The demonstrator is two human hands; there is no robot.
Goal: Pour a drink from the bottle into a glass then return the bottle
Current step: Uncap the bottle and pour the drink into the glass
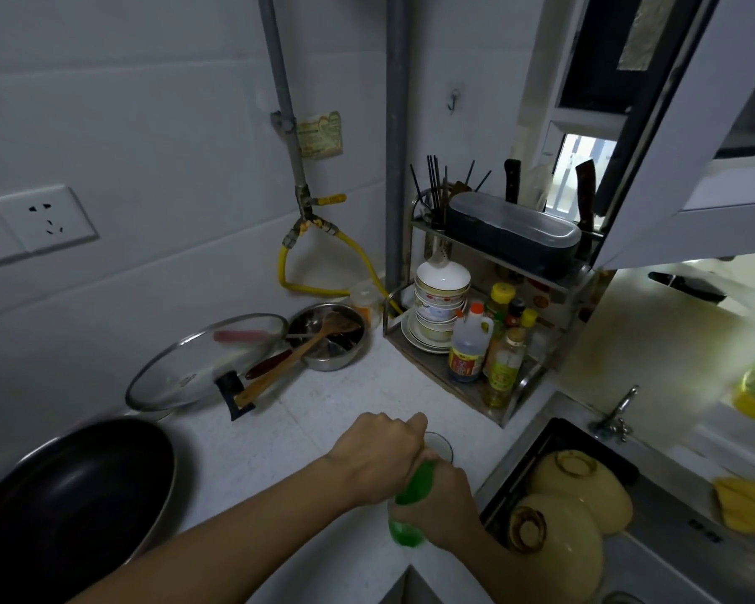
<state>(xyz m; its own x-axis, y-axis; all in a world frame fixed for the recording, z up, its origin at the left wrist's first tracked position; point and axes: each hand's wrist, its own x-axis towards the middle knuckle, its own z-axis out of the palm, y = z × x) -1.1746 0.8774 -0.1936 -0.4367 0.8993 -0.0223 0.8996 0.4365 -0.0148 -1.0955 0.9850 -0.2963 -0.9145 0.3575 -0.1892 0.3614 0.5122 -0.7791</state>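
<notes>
The green bottle (412, 501) sits low at the centre of your view, above the white counter (323, 411), leaning with its top end away from you toward the glass (440, 444). Your right hand (443, 505) is wrapped around the bottle's body, fingers curled on the green plastic. Your left hand (382, 453) is closed over the bottle's top end, fingers bunched around the neck or cap (the cap itself is hidden under the fingers, so on or off cannot be told). The glass stands upright on the counter just beyond your left hand, only part of its rim showing past the knuckles; its contents cannot be read. Further out: a dark frying pan (68, 499) to the left, well apart from the bottle. Behind it a glass pan lid (192, 364) leans near the wall, beside a steel bowl (330, 337) holding a wooden spatula (297, 355). In the corner a metal rack (497, 324) carries stacked bowls (441, 298) and several condiment bottles (487, 342) on its lower shelf, a lidded box (513, 231) on the upper. To the right, the sink (654, 507) holds two upturned yellowish bowls (580, 486), with the tap (615, 414) behind.
</notes>
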